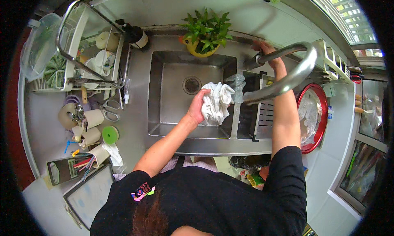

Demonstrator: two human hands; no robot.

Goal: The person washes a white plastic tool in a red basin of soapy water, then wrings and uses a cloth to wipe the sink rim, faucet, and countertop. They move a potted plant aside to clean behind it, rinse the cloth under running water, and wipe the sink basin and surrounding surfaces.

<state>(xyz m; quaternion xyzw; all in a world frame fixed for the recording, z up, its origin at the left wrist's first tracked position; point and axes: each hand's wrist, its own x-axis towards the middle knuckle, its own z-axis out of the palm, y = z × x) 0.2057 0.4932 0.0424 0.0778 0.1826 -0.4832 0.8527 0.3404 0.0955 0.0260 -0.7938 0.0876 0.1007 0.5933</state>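
My left hand (197, 107) holds a crumpled white cloth (217, 103) above the right side of the stainless steel sink basin (175, 112). The cloth hides part of the palm and fingers. Behind the curved metal faucet (289, 82), my right hand (272, 55) is at the faucet's base, its fingers blurred and partly covered. Its exact grip on the faucet does not show. Over the divider beside the cloth is a translucent greyish patch (239, 88); what it is I cannot tell. The drain (192, 85) shows at the basin's bottom.
A yellow duck planter (192, 48) stands behind the basin. Right of the divider sits a slotted metal drainer (266, 119), with a red-rimmed basin (323, 119) beyond. On the left are a dish rack (72, 88), a dark bottle (135, 35), scissors (110, 109) and a green roll (110, 135).
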